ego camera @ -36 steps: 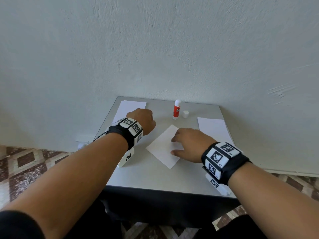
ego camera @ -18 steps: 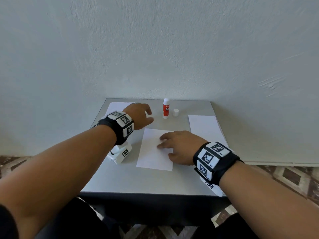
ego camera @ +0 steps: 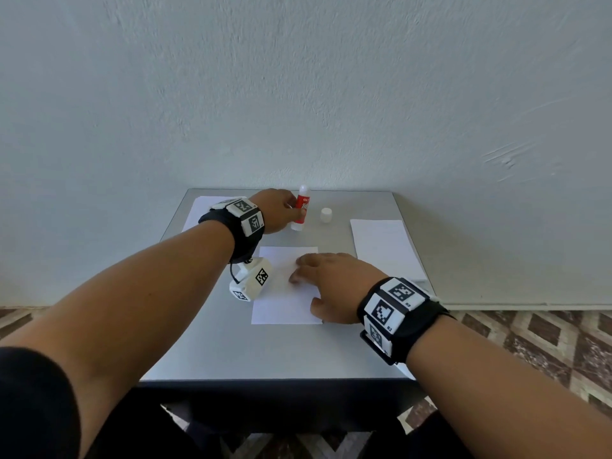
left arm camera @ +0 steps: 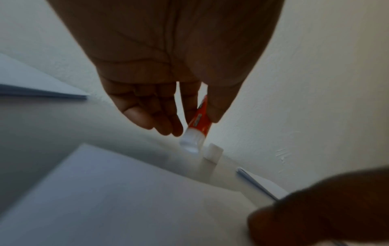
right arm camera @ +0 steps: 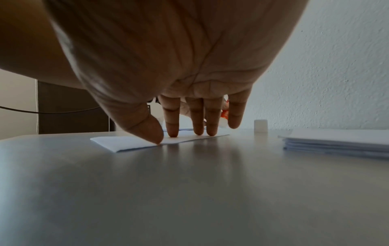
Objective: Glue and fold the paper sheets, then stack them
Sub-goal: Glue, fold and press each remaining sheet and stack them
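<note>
Two hands: left hand (ego camera: 276, 210) (pinching) glue stick (ego camera: 302, 208).

Both bare forearms wear black wristbands (ego camera: 418, 329) carrying white blocks printed with black square codes; a black sleeve (ego camera: 31, 402) covers the left upper arm.

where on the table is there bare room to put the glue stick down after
The table's near strip, between the centre sheet and the front edge, is bare. So is a narrow gap between that sheet and the right-hand stack. The back is crowded: glue stick in the left hand, cap, left stack.
</note>
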